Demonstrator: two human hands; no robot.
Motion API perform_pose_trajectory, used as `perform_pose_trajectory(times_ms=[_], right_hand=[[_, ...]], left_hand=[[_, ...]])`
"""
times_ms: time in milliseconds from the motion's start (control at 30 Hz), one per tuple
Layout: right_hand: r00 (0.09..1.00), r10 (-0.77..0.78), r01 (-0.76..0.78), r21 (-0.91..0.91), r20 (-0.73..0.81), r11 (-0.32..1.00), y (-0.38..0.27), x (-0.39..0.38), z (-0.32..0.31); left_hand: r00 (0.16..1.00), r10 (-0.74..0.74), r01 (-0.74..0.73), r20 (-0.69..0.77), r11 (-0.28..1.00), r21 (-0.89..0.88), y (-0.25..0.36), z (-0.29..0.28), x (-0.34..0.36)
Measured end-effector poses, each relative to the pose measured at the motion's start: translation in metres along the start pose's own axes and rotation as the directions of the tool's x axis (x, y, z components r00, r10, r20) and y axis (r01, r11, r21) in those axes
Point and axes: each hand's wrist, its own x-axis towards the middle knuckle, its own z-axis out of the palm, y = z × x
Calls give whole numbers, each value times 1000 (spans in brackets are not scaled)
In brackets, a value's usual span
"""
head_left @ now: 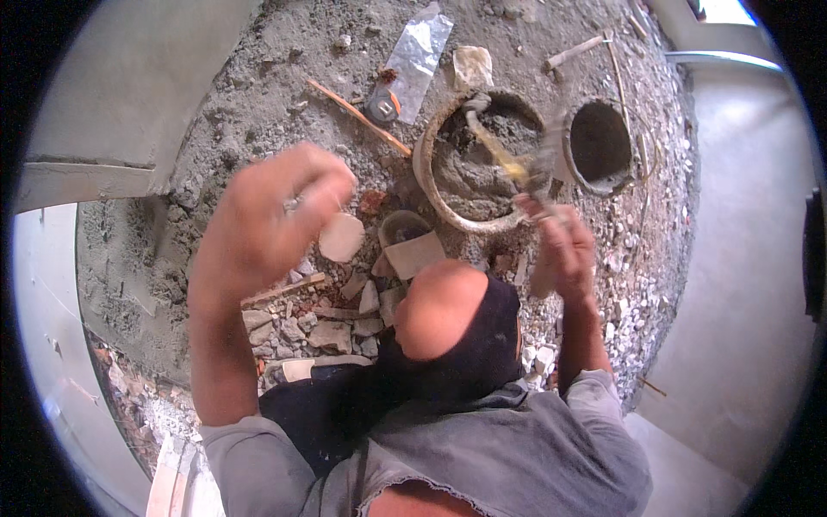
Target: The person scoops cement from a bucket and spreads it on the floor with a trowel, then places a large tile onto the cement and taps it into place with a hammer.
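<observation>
Left hand (277, 207) is seen raised and blurred, fingers curled; whether anything is held cannot be told. One tool (500, 160) is gripped by closed right hand (566, 246) over one bucket (444, 213) of grey mortar (465, 183); beside this bucket, one pot (596, 185) is seen, dark inside.

left hand (280, 207) a blur left of centre, right hand (564, 250) smeared right of centre, yellowish tool (510, 164) too streaked to name, dark object (813, 254) cut off far right
</observation>
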Motion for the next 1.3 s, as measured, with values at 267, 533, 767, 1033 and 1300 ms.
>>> perform_pose_trajectory(times_ms=[267, 533, 767, 1033, 1300], right_hand=[[912, -326, 51, -723, -247, 689, 71, 74, -98], [979, 203, -100, -945, -37, 312, 40, 30, -76], [901, 371, 19, -874, 226, 486, 57, 63, 9], [839, 521, -318, -636, 156, 703, 42, 32, 17], [914, 395, -260, -606, 97, 752, 31, 28, -14]], left_hand=[[884, -447, 467, 136, 854, -228, -164, 119, 14], [908, -410, 418, 89, 867, -272, -140, 220, 15], [902, -422, 432, 94, 873, -224, -129, 217, 23], [939, -334, 339, 76, 938, -70, -132, 227, 21], [848, -414, 437, 331, 899, 4, -135, 191, -13]])
